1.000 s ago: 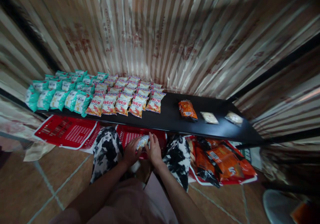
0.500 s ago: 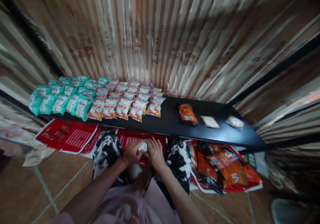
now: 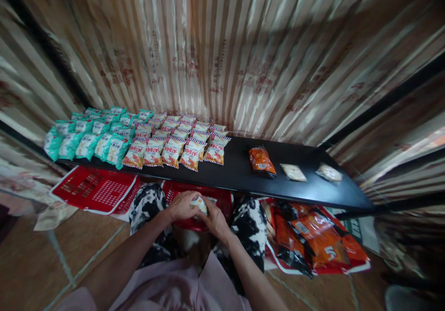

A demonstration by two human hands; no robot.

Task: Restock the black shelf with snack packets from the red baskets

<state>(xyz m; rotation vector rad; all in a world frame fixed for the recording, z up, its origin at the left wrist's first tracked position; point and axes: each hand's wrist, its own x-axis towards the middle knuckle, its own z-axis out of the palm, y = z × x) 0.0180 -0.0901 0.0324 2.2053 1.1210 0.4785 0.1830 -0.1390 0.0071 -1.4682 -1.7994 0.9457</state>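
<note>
Between my knees, over a red basket (image 3: 225, 204), my left hand (image 3: 182, 205) and my right hand (image 3: 214, 219) meet around a small, pale snack bag (image 3: 199, 203). Fingers of both hands curl against its sides, and its lower part is hidden by them. Beside my right fingers the edge of another small packet shows, too covered to make out. On the black shelf just ahead stand white-and-orange snack bags (image 3: 172, 151) in rows, with striped edges. Left of them are rows of teal snack bags (image 3: 86, 145).
Farther right on the black shelf (image 3: 229, 174) lie an orange bag (image 3: 261, 161) and two pale packets (image 3: 294, 172). Below it, a red basket (image 3: 93, 190) stands left, and large orange bags (image 3: 318, 241) fill a basket at right. A striped curtain (image 3: 208, 47) hangs behind.
My hands have drawn closer around the snack bag and tilted it up, so more of it shows. My right fingers, stretched before, are now bent. The view has shifted slightly.
</note>
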